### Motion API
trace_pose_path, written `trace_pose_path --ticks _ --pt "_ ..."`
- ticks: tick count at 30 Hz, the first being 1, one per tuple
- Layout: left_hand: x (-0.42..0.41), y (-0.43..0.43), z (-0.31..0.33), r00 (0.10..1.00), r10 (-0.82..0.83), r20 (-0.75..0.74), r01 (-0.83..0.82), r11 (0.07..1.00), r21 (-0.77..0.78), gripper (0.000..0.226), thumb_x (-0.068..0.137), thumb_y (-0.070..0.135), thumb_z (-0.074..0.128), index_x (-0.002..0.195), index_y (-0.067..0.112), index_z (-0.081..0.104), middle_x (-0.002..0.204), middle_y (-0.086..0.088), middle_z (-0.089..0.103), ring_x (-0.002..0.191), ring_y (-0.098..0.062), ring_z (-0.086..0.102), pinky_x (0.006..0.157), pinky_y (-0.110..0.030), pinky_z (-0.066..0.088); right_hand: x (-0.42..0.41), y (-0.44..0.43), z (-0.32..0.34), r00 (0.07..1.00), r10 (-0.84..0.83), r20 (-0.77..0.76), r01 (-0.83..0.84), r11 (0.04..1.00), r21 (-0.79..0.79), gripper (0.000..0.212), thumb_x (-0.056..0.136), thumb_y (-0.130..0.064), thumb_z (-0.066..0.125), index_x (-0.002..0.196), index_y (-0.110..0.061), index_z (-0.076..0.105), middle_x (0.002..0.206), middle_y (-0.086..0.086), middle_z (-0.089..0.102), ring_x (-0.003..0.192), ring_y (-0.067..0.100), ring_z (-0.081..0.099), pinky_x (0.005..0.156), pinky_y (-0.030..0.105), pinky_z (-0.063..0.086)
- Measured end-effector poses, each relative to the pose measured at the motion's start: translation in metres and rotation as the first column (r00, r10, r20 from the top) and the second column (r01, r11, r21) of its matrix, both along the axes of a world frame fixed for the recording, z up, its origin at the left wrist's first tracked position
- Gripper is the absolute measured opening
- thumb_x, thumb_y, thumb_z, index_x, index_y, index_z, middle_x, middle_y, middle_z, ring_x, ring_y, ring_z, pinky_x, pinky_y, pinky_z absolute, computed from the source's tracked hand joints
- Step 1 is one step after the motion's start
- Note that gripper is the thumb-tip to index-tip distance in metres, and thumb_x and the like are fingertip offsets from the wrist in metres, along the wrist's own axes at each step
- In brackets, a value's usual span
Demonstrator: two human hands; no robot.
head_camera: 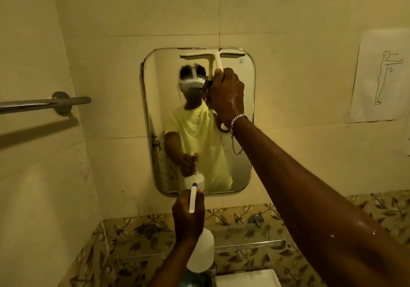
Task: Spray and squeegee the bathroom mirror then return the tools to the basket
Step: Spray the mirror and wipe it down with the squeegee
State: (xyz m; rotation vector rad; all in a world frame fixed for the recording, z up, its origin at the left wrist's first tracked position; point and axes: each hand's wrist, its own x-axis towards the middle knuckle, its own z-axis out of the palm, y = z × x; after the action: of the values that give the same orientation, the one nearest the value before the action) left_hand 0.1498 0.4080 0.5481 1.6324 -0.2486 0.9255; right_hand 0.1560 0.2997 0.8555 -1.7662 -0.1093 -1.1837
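Note:
A rounded rectangular mirror (241, 113) hangs on the tiled wall ahead. My right hand (226, 96) grips the handle of a white squeegee (216, 57), whose blade lies flat against the mirror's top edge. My left hand (188, 215) is below the mirror, closed around the neck of a white spray bottle (200, 253) with a white trigger head and a blue nozzle tip pointing at the glass. The mirror reflects a person in a yellow shirt holding the bottle. No basket is in view.
A metal towel bar (44, 103) juts from the left wall. A paper sheet with a figure drawing (381, 78) is stuck at the right. Below the mirror runs a leaf-patterned tile band with a glass shelf (250, 243); a white basin edge (246, 278) shows at the bottom.

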Motion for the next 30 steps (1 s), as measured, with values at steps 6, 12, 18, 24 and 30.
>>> trace_pose_path --ticks 6,12,18,24,30 --pt "0.007 0.004 -0.001 0.999 0.017 0.044 -0.018 1.0 0.02 0.017 0.096 0.037 0.064 0.083 0.026 0.065 0.064 0.01 0.063 0.067 -0.008 0.067 0.05 -0.015 0.049 0.003 -0.001 -0.054 0.997 -0.076 -0.011 0.076 0.997 -0.014 0.034 0.11 -0.034 0.041 0.11 -0.009 0.064 0.085 0.004 0.068 0.068 0.017 0.064 0.059 0.034 0.053" --pt "0.014 0.005 -0.002 0.998 0.035 0.049 -0.038 0.997 0.061 0.019 0.098 0.028 0.068 0.082 0.018 0.068 0.064 0.006 0.065 0.061 -0.011 0.066 0.049 -0.019 0.05 -0.019 0.003 -0.233 0.988 -0.029 -0.152 0.035 0.999 0.037 0.02 0.11 -0.03 0.043 0.112 -0.019 0.06 0.08 0.002 0.063 0.06 0.01 0.058 0.048 0.021 0.05" --pt "0.007 0.01 -0.001 0.998 0.004 0.056 -0.008 0.998 0.066 0.011 0.096 0.028 0.069 0.086 0.024 0.065 0.07 0.015 0.063 0.074 -0.002 0.069 0.054 -0.01 0.05 -0.053 0.001 -0.39 0.851 0.011 -0.525 0.083 0.984 0.155 0.02 0.107 -0.031 0.048 0.11 -0.022 0.065 0.079 -0.003 0.067 0.07 0.013 0.068 0.066 0.038 0.065" --pt "0.006 0.013 -0.006 0.999 0.006 0.046 -0.009 0.998 0.065 0.014 0.096 0.03 0.068 0.084 0.024 0.065 0.068 0.007 0.065 0.065 -0.013 0.067 0.051 -0.019 0.054 -0.062 -0.019 -0.344 0.939 -0.032 -0.342 0.093 0.982 0.165 0.039 0.102 -0.049 0.037 0.106 -0.022 0.065 0.063 -0.005 0.057 0.054 0.003 0.059 0.043 0.013 0.044" --pt "0.009 0.009 -0.003 0.998 -0.001 0.058 -0.002 0.998 0.057 0.025 0.093 0.038 0.065 0.082 0.016 0.068 0.065 0.003 0.066 0.058 -0.012 0.066 0.047 -0.021 0.053 -0.03 -0.055 -0.169 0.992 -0.123 -0.014 0.123 0.991 0.045 0.024 0.11 -0.028 0.046 0.107 -0.015 0.066 0.065 -0.01 0.052 0.056 -0.002 0.053 0.044 0.012 0.035"
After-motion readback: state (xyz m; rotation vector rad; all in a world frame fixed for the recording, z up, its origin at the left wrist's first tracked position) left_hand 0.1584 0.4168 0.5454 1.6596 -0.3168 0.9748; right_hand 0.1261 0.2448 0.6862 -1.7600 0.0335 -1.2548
